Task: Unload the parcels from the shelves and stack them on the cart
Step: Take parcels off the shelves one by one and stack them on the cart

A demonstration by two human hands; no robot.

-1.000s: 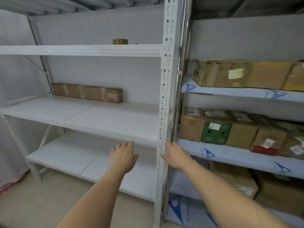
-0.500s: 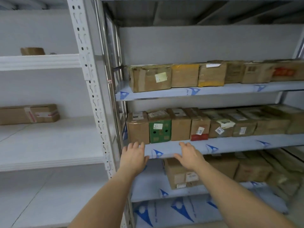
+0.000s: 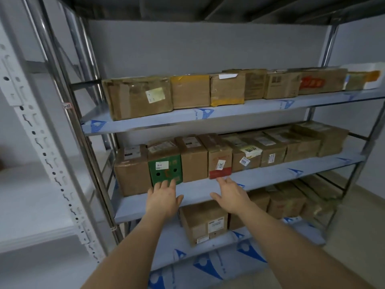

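Note:
A metal rack fills the view, with cardboard parcels lined up on three shelves. On the middle shelf [image 3: 270,176] stand a plain brown box [image 3: 130,174], a green-fronted box [image 3: 165,168], another brown box [image 3: 193,161] and a box with a red base [image 3: 220,161]. My left hand [image 3: 163,198] is open, its fingertips at the green box's lower edge. My right hand [image 3: 230,195] is open just below the red-based box, over the shelf's front lip. Neither hand holds anything. No cart is in view.
The top shelf [image 3: 250,110] carries a row of larger parcels [image 3: 138,97]. Below, more boxes [image 3: 205,222] sit on the lower shelf. A white perforated upright [image 3: 39,142] and a white shelf [image 3: 31,205] stand at the left. Pale floor shows at the lower right.
The view has swung right from the white shelving to the full metal rack. Both hands have risen and reached forward to the fronts of the middle shelf's boxes.

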